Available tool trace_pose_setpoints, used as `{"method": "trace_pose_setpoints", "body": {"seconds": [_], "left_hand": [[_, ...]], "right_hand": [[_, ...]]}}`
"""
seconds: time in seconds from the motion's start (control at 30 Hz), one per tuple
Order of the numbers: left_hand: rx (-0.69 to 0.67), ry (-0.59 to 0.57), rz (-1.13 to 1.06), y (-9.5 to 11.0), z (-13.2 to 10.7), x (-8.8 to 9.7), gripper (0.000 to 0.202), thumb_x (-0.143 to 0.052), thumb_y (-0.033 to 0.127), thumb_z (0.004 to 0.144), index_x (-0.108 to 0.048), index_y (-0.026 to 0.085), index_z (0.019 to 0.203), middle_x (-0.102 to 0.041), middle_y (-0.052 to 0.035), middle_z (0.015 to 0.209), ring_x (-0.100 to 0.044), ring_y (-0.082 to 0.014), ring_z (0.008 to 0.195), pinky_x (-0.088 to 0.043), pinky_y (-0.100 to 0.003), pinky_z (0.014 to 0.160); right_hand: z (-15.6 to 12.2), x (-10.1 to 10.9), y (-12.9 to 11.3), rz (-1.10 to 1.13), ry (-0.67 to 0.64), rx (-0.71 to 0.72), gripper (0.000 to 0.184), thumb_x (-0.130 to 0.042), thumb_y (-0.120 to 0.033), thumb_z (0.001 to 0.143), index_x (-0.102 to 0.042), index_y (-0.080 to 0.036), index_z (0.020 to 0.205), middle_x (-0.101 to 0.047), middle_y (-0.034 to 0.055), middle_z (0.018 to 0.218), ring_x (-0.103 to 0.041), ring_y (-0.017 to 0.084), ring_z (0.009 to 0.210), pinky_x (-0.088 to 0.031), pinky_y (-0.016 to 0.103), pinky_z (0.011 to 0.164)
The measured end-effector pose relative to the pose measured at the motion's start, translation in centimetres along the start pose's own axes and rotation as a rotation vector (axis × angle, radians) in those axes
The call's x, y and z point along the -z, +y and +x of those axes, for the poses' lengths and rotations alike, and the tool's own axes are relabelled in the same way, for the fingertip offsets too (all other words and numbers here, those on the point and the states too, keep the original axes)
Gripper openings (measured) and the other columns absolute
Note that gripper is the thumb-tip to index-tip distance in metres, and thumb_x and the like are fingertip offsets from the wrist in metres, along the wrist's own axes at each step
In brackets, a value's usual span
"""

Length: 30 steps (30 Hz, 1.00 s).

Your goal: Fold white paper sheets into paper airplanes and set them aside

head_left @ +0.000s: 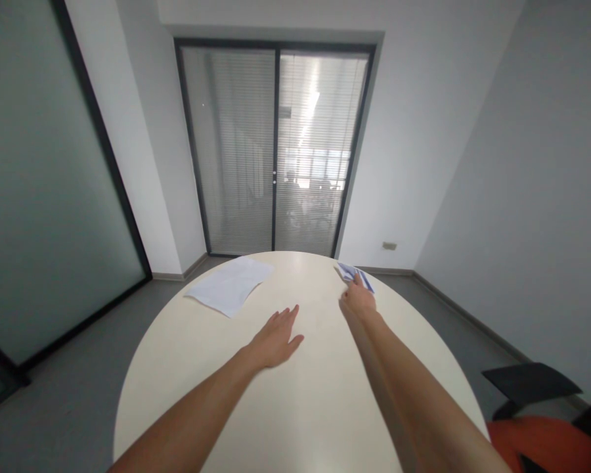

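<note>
My left hand [276, 338] is palm down at the middle of the pale round table [295, 407], fingers stretched and thumb apart, holding nothing. Whether it rests on the surface or hovers just over it I cannot tell. Toward the far right edge, my right hand [361, 301] is closed at a flat blue-and-white packet [347, 271], one finger lying across it. The hand hides part of the packet, and its thumb is not clearly visible. Beyond my left hand, a sheet of white paper [231, 286] lies flat near the far left edge.
A chair with a red seat [546, 443] and a black armrest [532, 382] stands at the right of the table. Behind the table is a dark-framed glass window with blinds [241, 151]. A frosted glass panel [44, 164] stands on the left.
</note>
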<state>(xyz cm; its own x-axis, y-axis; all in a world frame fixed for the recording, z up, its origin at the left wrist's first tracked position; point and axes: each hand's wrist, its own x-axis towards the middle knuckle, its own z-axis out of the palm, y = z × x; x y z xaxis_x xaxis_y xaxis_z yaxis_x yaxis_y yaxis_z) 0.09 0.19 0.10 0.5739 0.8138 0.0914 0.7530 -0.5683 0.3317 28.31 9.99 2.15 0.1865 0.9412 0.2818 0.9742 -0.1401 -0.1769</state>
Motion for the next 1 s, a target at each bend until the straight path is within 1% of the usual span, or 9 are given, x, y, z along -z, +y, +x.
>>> {"method": "trace_pose_setpoints", "body": {"seconds": [0.13, 0.3, 0.5, 0.57, 0.67, 0.77, 0.87, 0.93, 1.0], "left_hand": [[-0.006, 0.008, 0.008, -0.1, 0.1, -0.1, 0.073, -0.029, 0.049, 0.100, -0.010, 0.009, 0.158, -0.017, -0.0151, 0.163, -0.017, -0.0263, 0.151, -0.013, -0.043, 0.123], [-0.014, 0.025, 0.010, -0.4, 0.2, -0.5, 0.072, -0.030, 0.049, 0.100, -0.012, 0.011, 0.157, -0.019, -0.0153, 0.163, -0.018, -0.0266, 0.151, -0.014, -0.043, 0.123], [-0.025, 0.054, 0.006, -0.7, 0.2, -0.8, 0.070, -0.032, 0.048, 0.100, -0.016, 0.012, 0.157, -0.023, -0.0149, 0.162, -0.021, -0.0268, 0.150, -0.017, -0.044, 0.122], [-0.029, 0.080, 0.008, -0.7, 0.2, -0.9, 0.069, -0.034, 0.047, 0.099, -0.018, 0.012, 0.156, -0.027, -0.0147, 0.161, -0.024, -0.0268, 0.149, -0.019, -0.044, 0.122], [-0.009, 0.154, 0.030, -0.6, 0.4, -0.8, 0.066, -0.039, 0.044, 0.097, -0.027, 0.012, 0.154, -0.035, -0.0139, 0.158, -0.030, -0.0272, 0.147, -0.024, -0.042, 0.121], [0.092, 0.280, 0.091, -0.9, 0.8, -0.3, 0.058, -0.041, 0.038, 0.096, -0.039, 0.012, 0.148, -0.041, -0.0134, 0.154, -0.035, -0.0283, 0.144, -0.024, -0.043, 0.121], [0.266, 0.401, 0.189, -2.0, 1.0, 0.3, 0.051, -0.043, 0.035, 0.095, -0.049, 0.014, 0.141, -0.041, -0.0145, 0.154, -0.033, -0.0321, 0.145, -0.023, -0.049, 0.120], [0.390, 0.448, 0.268, -3.1, 1.0, 0.5, 0.052, -0.046, 0.038, 0.094, -0.051, 0.014, 0.140, -0.036, -0.0158, 0.157, -0.028, -0.0366, 0.146, -0.022, -0.051, 0.118], [0.519, 0.438, 0.310, -4.2, 0.9, 0.4, 0.059, -0.049, 0.043, 0.092, -0.049, 0.013, 0.142, -0.033, -0.0182, 0.157, -0.028, -0.0412, 0.145, -0.022, -0.054, 0.117]], "right_hand": [[-0.3, 0.2, 0.0, -0.007, -0.023, 0.017, 0.044, -0.049, -0.020, 0.086, -0.063, -0.014, 0.127, -0.022, 0.0153, 0.162, -0.064, 0.030, 0.109, -0.050, 0.043, 0.091], [-1.0, 0.5, -0.3, -0.013, -0.041, -0.019, 0.047, -0.046, -0.024, 0.089, -0.058, -0.017, 0.134, -0.027, 0.0137, 0.161, -0.064, 0.028, 0.106, -0.050, 0.043, 0.089], [-1.6, 0.8, -0.6, -0.029, -0.053, -0.005, 0.040, -0.044, -0.027, 0.093, -0.064, -0.019, 0.126, -0.029, 0.0128, 0.159, -0.063, 0.027, 0.107, -0.049, 0.042, 0.088], [-2.0, 0.9, -0.9, -0.018, -0.054, 0.011, 0.039, -0.043, -0.026, 0.093, -0.065, -0.019, 0.124, -0.033, 0.0138, 0.156, -0.062, 0.028, 0.109, -0.049, 0.041, 0.089], [-2.8, 1.0, -1.6, -0.017, -0.049, 0.048, 0.036, -0.043, -0.026, 0.093, -0.068, -0.018, 0.116, -0.047, 0.0157, 0.145, -0.061, 0.029, 0.111, -0.049, 0.040, 0.087], [-3.8, 1.0, -2.3, -0.033, -0.060, 0.105, 0.035, -0.041, -0.025, 0.094, -0.071, -0.017, 0.110, -0.058, 0.0168, 0.129, -0.059, 0.029, 0.112, -0.049, 0.038, 0.085], [-4.8, 1.1, -2.7, -0.064, -0.079, 0.150, 0.036, -0.039, -0.027, 0.095, -0.071, -0.016, 0.108, -0.063, 0.0178, 0.119, -0.058, 0.031, 0.111, -0.049, 0.038, 0.083], [-5.3, 1.2, -2.8, -0.075, -0.102, 0.167, 0.037, -0.039, -0.029, 0.096, -0.071, -0.015, 0.108, -0.064, 0.0183, 0.118, -0.058, 0.031, 0.112, -0.048, 0.039, 0.084], [-5.8, 1.4, -2.9, -0.072, -0.130, 0.175, 0.039, -0.037, -0.031, 0.097, -0.071, -0.015, 0.108, -0.065, 0.0187, 0.118, -0.058, 0.031, 0.112, -0.047, 0.039, 0.086]]}}
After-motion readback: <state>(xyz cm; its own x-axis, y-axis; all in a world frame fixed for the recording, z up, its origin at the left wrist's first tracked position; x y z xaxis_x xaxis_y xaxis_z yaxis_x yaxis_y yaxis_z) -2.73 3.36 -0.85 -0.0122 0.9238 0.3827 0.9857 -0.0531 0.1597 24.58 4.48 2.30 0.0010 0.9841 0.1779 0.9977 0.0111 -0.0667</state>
